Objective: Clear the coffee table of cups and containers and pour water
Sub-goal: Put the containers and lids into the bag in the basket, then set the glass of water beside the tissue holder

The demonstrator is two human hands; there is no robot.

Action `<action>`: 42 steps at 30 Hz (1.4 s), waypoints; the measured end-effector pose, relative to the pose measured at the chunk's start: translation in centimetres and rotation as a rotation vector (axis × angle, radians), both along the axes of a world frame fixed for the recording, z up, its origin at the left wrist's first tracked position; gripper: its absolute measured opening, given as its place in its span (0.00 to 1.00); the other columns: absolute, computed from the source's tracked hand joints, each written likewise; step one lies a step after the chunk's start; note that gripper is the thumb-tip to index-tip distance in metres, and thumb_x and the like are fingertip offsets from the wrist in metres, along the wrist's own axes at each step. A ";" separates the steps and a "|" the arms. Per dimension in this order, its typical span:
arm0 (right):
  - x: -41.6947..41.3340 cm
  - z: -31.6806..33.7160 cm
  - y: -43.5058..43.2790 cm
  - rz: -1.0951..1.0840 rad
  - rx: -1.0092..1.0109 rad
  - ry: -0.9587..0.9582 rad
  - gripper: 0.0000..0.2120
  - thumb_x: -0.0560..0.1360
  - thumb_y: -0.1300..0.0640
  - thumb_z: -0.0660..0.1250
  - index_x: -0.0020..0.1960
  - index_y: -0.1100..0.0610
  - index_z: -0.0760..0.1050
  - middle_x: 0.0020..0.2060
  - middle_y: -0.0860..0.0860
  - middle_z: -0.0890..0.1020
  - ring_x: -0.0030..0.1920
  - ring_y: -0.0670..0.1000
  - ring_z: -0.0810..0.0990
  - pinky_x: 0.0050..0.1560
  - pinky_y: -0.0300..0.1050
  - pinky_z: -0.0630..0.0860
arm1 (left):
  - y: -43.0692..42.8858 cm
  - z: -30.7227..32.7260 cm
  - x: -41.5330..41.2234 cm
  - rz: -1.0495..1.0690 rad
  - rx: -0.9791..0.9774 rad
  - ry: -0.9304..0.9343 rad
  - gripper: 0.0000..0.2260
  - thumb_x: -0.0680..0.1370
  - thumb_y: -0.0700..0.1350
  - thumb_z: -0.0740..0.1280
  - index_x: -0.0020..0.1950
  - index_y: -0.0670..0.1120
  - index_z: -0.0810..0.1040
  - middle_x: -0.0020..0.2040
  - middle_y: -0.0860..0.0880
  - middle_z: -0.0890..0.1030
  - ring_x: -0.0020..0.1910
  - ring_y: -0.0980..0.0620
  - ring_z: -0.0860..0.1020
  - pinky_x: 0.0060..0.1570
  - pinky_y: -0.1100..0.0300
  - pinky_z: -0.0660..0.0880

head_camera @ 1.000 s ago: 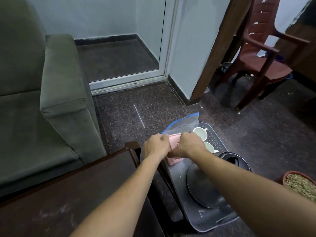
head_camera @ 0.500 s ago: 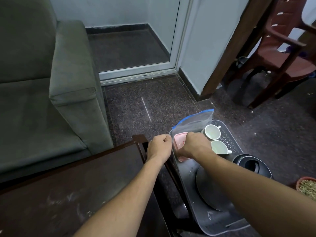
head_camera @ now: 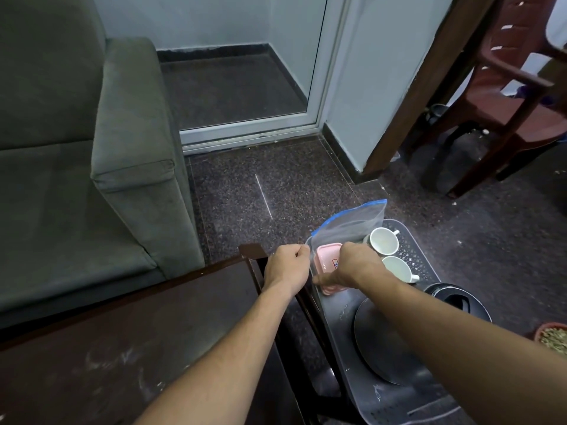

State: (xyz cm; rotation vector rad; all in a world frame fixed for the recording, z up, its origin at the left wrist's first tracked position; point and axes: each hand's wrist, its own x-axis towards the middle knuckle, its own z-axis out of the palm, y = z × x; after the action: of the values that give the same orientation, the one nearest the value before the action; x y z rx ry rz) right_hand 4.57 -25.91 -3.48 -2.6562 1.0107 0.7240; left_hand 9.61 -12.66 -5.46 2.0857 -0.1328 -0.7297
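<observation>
A grey plastic tray (head_camera: 411, 250) lies on the floor beside the dark wooden coffee table (head_camera: 129, 342). In it are two white cups (head_camera: 383, 240) (head_camera: 399, 268), a dark round plate (head_camera: 383, 342) and a pink lidded container (head_camera: 328, 256) that sits inside a clear zip bag (head_camera: 352, 223) with a blue seal. My left hand (head_camera: 287, 268) is closed on the bag's left edge. My right hand (head_camera: 359, 265) is closed over the pink container and the bag. A black round vessel (head_camera: 457, 299) stands at the tray's right side.
A grey-green sofa (head_camera: 92, 167) fills the left. A glass door (head_camera: 245, 72) is ahead, and a maroon plastic chair (head_camera: 515, 87) stands at the right. A terracotta bowl of green seeds (head_camera: 552, 335) sits on the floor at the right edge.
My two hands have drawn apart slightly at the bag, the left one shifting left. The view has tilted down and left, so the tray sits further right in the frame.
</observation>
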 end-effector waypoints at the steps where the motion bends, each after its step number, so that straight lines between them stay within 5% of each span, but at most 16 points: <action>1: 0.0 0.1 0.0 -0.006 0.001 -0.002 0.32 0.59 0.29 0.79 0.37 0.53 0.67 0.32 0.48 0.74 0.39 0.53 0.77 0.40 0.44 0.71 | 0.0 0.1 -0.1 -0.011 0.005 -0.002 0.21 0.82 0.51 0.61 0.28 0.51 0.74 0.32 0.44 0.77 0.46 0.38 0.85 0.48 0.50 0.80; 6: 0.0 0.4 0.3 -0.012 -0.015 0.013 0.33 0.58 0.29 0.79 0.37 0.54 0.67 0.33 0.49 0.76 0.40 0.53 0.78 0.39 0.44 0.72 | 0.2 0.3 -0.3 -0.034 0.013 -0.022 0.21 0.82 0.53 0.60 0.29 0.56 0.76 0.35 0.42 0.80 0.47 0.38 0.85 0.48 0.51 0.79; 10: 0.2 0.6 0.6 -0.014 -0.010 0.027 0.35 0.57 0.28 0.79 0.43 0.54 0.70 0.40 0.50 0.78 0.43 0.54 0.77 0.42 0.44 0.72 | 0.5 0.1 -0.4 -0.055 0.005 -0.023 0.19 0.83 0.52 0.59 0.33 0.49 0.75 0.45 0.41 0.85 0.50 0.38 0.84 0.52 0.50 0.79; 15: 0.6 1.3 1.1 -0.054 -0.008 0.042 0.39 0.54 0.25 0.78 0.46 0.55 0.71 0.45 0.51 0.81 0.45 0.55 0.77 0.45 0.45 0.72 | 1.9 0.5 -0.2 -0.041 -0.008 -0.043 0.14 0.85 0.51 0.60 0.60 0.48 0.83 0.59 0.46 0.86 0.62 0.43 0.80 0.61 0.53 0.75; 18: 0.8 2.1 2.1 -0.081 -0.023 -0.020 0.40 0.56 0.24 0.77 0.51 0.55 0.75 0.56 0.55 0.82 0.53 0.56 0.81 0.48 0.47 0.76 | 3.6 1.4 0.1 0.007 -0.016 -0.030 0.16 0.85 0.53 0.60 0.68 0.49 0.81 0.64 0.48 0.85 0.66 0.46 0.80 0.66 0.55 0.74; 22: 0.9 3.3 5.4 -0.085 -0.107 -0.219 0.43 0.69 0.28 0.71 0.68 0.61 0.72 0.66 0.62 0.74 0.65 0.63 0.77 0.59 0.54 0.76 | 7.2 2.5 0.4 0.067 0.015 -0.039 0.17 0.85 0.53 0.60 0.70 0.49 0.80 0.65 0.47 0.84 0.68 0.45 0.79 0.66 0.56 0.73; 26: 1.2 3.7 11.3 0.009 -0.048 -0.476 0.20 0.78 0.49 0.67 0.62 0.63 0.74 0.62 0.64 0.73 0.61 0.68 0.77 0.58 0.60 0.76 | 12.7 3.2 0.5 0.150 0.057 -0.072 0.15 0.85 0.51 0.61 0.67 0.49 0.81 0.66 0.45 0.84 0.67 0.43 0.79 0.65 0.54 0.74; 31: 3.2 4.0 22.7 0.197 0.158 -0.591 0.10 0.78 0.57 0.67 0.56 0.61 0.80 0.54 0.61 0.79 0.54 0.66 0.80 0.54 0.55 0.76 | 23.0 4.2 1.6 0.258 0.141 -0.126 0.13 0.85 0.50 0.62 0.65 0.50 0.82 0.64 0.45 0.85 0.66 0.41 0.79 0.63 0.54 0.74; 42: 5.7 2.0 46.6 0.186 0.598 -0.398 0.11 0.79 0.56 0.66 0.56 0.51 0.86 0.51 0.53 0.88 0.57 0.54 0.84 0.59 0.41 0.76 | 48.7 3.5 2.2 0.570 0.277 -0.281 0.13 0.85 0.46 0.62 0.66 0.48 0.82 0.63 0.45 0.84 0.65 0.42 0.80 0.64 0.53 0.74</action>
State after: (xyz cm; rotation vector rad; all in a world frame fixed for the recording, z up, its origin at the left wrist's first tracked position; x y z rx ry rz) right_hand 10.23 20.64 -1.44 -2.2416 0.3680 0.4124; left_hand 11.79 35.99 -1.91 2.3191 0.4162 -0.1115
